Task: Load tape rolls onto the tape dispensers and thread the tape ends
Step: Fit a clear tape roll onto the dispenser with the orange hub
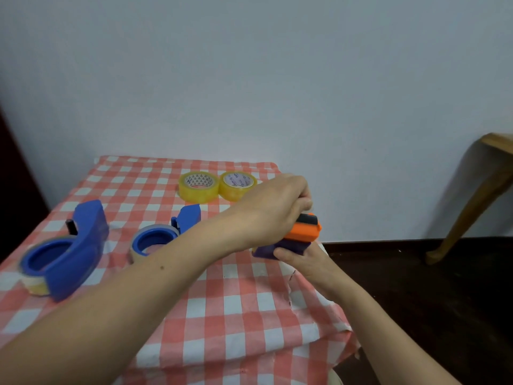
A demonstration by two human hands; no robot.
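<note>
An orange and purple tape dispenser (pixel 304 232) is held above the table's right edge. My right hand (pixel 298 258) grips its purple handle from below. My left hand (pixel 277 207) reaches across and closes over its top near the black roller end; what the fingers pinch is hidden. Two blue dispensers lie on the cloth: one at the left (pixel 75 254) with a clear tape roll on its hub, one in the middle (pixel 166 234) also carrying a roll. Two loose yellowish tape rolls (pixel 198 187) (pixel 237 184) lie flat at the back.
The small table is covered by a red and white checked cloth (pixel 222 301) that hangs over the front and right edges. A pale wall stands right behind it. A wooden furniture leg (pixel 472 207) stands on the dark floor at the right.
</note>
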